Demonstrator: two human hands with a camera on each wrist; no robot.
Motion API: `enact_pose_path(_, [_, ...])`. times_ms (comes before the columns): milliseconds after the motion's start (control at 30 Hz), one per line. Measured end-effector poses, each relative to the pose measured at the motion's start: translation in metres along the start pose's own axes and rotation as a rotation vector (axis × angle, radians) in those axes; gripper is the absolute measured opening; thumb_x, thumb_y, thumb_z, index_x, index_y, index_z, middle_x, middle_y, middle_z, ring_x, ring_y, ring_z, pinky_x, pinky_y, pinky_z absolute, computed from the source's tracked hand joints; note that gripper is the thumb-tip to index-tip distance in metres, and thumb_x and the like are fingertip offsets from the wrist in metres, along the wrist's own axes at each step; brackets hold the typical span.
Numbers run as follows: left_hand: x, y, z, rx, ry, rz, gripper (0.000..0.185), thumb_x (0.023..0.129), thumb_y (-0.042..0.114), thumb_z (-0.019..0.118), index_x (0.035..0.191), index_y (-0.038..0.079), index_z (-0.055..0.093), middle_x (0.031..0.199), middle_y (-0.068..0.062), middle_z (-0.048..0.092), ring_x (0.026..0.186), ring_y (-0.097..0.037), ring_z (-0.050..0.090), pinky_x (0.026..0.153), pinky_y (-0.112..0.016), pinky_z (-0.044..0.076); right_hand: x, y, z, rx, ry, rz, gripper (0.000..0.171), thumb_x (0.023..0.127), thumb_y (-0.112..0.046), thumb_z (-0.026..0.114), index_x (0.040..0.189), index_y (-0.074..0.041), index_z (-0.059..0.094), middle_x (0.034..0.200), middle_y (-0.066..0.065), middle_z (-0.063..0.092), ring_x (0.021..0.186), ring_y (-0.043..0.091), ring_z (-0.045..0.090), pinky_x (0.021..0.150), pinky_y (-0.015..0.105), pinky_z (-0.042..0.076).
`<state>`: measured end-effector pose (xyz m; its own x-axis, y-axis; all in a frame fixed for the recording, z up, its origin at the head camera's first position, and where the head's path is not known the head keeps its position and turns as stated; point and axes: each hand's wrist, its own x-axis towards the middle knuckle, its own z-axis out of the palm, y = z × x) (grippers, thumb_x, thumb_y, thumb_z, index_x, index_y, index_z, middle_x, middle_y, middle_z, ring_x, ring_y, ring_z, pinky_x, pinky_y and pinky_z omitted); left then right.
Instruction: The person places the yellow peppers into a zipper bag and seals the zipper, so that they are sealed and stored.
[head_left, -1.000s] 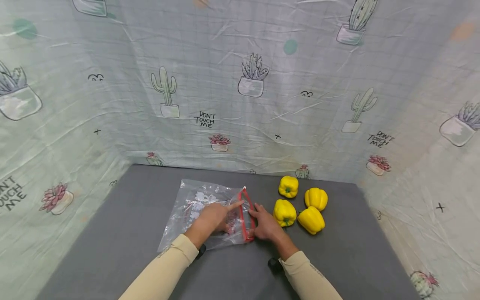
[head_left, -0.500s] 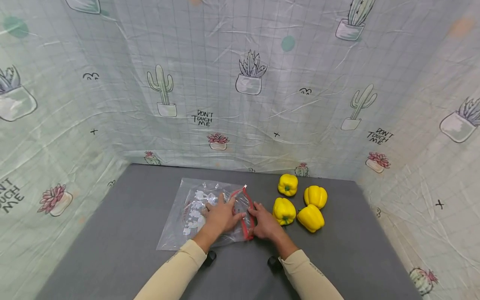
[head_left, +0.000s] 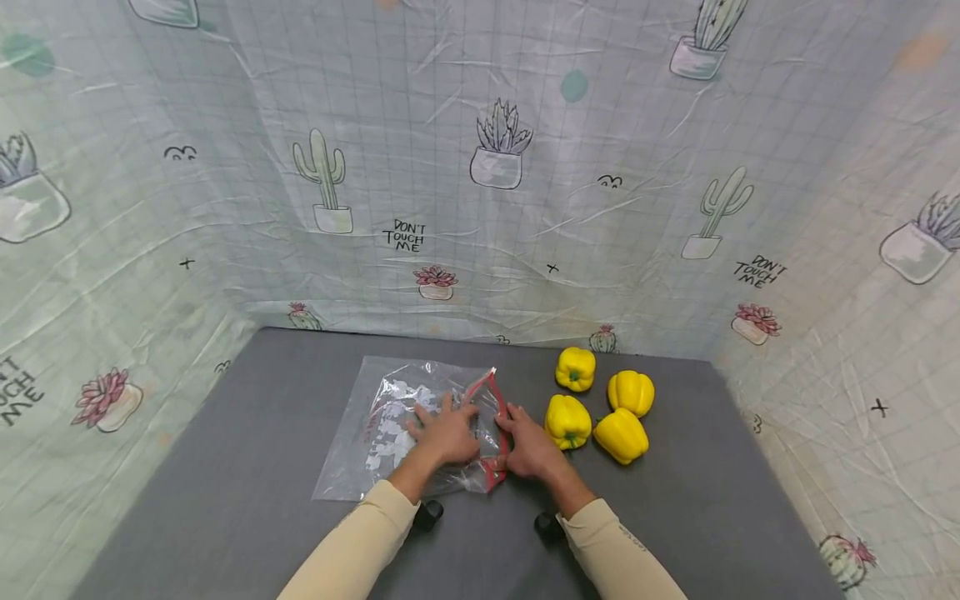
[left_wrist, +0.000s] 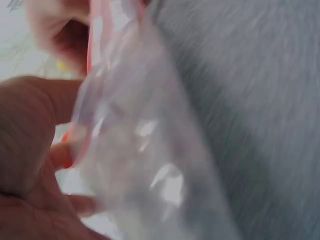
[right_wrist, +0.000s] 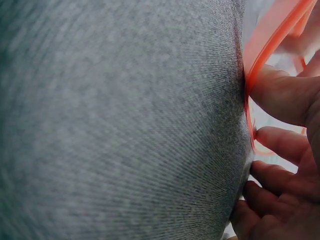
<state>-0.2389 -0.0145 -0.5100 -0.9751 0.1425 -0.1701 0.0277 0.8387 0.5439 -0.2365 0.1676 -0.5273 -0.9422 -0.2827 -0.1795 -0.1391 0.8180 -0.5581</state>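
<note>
A transparent plastic zip bag (head_left: 360,467) with white and red print lies flat on the grey table, its red-edged mouth facing right. My left hand (head_left: 442,433) is over the print with fingers spread, the thumb and index finger holding the upper edge of the mouth folded back. In the left wrist view, clear film (left_wrist: 150,165) covers the fingertips. My right hand (head_left: 531,446) presses the other edge of the mouth to the table, thumb and index finger set apart. The right wrist view shows that thumb (right_wrist: 280,97) against the red strip (right_wrist: 272,47).
Several yellow bell peppers (head_left: 567,422) stand just right of my right hand, two of them (head_left: 622,436) touching. The grey table (head_left: 300,392) ends at a curtain (head_left: 420,167) printed with cacti, at the back and both sides.
My left hand has drawn back from pointing across the red mouth to lying spread over the bag, folding the upper edge leftward. The mouth gapes wider. My right hand stays in place.
</note>
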Motion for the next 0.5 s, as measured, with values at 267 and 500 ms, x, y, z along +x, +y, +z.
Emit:
enact_pose_path(267, [0.002,-0.03,-0.02,-0.052,0.004,0.174,0.098,0.068,0.015,0.082,0.158,0.019,0.043,0.166,-0.032,0.03,0.144,-0.071,0.027,0.113,-0.081,0.029,-0.001,0.0,-0.002,0.002,0.022,-0.012,0.08,0.082,-0.023,0.089,0.151,-0.006,0.054,0.168,0.02,0.035,0.158,0.044,0.029,0.123,0.06,0.034])
enact_pose_path(500, [0.0,-0.05,-0.022,-0.04,0.014,0.161,0.097,0.07,0.025,0.089,0.157,0.017,0.047,0.167,-0.033,0.026,0.153,-0.058,0.028,0.113,-0.071,0.04,-0.002,0.0,-0.001,-0.003,0.007,-0.011,0.079,0.083,-0.024,0.088,0.152,-0.007,0.054,0.168,0.02,0.034,0.159,0.043,0.027,0.125,0.06,0.032])
